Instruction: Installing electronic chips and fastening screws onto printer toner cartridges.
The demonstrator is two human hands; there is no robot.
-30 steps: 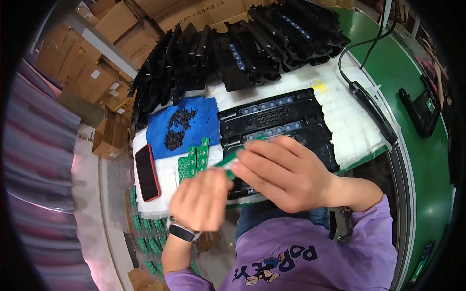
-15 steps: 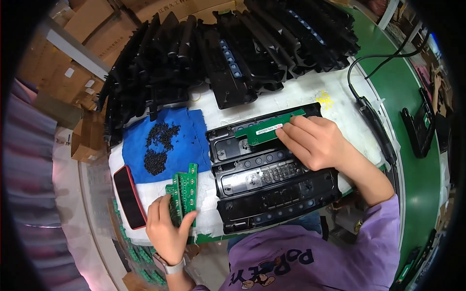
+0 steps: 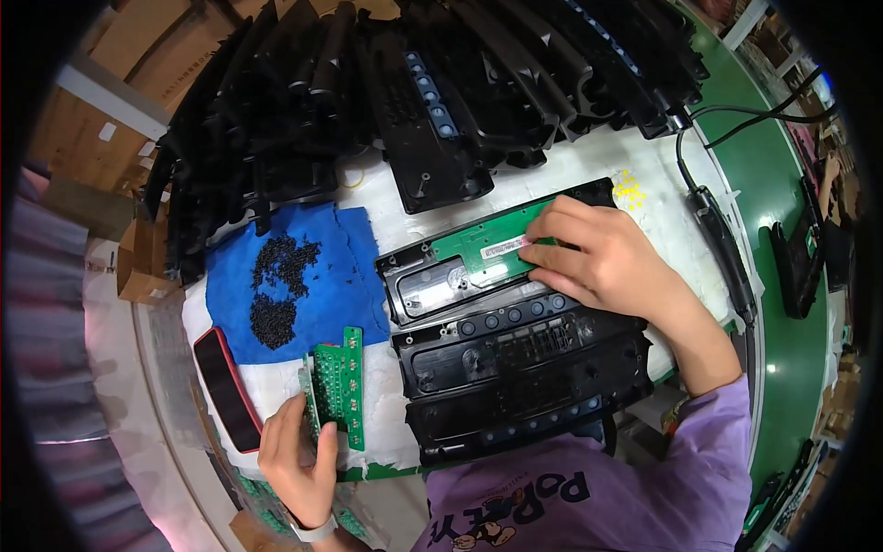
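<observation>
Seating step, I think: my right grip (image 3: 602, 259) pinches the board (image 3: 474, 244) in the far flat panel (image 3: 425, 289); left grip (image 3: 299, 471) by loose boards (image 3: 353, 391), can't tell if holding. Next needs alignment.

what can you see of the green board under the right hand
The green circuit board is flat and elongated, with a pale label on its upper face. It lies in the farthest of three black, plastic-looking panels before the person, slanting up toward the right. The right hand touches it and hides its right end; whether it is fully seated isn't clear.
</observation>
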